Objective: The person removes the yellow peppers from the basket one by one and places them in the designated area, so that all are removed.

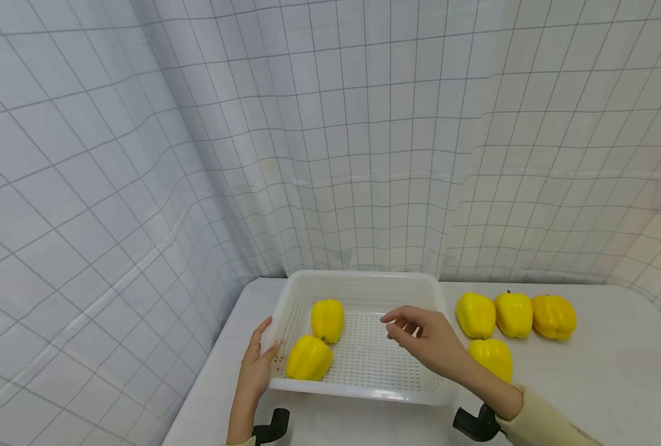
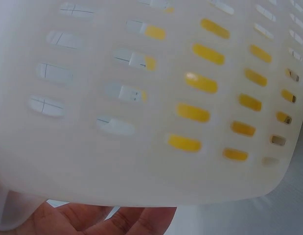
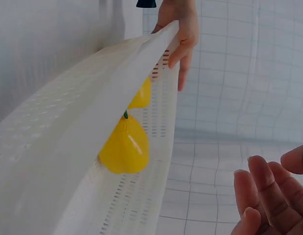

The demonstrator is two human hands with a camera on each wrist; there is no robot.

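Observation:
A white perforated plastic basket stands on the table with two yellow bell peppers inside its left part: one nearer the front, one behind it. My left hand holds the basket's left rim; in the left wrist view its fingers show past the basket's edge, partly hidden by the wall. Over the basket's right side hovers my right hand, fingers loosely bent and nothing between them. The right wrist view shows that hand empty, apart from the basket.
Right of the basket, several more yellow bell peppers lie on the white table: three in a back row and one in front, partly behind my right forearm. A white grid-patterned curtain hangs behind and at the left.

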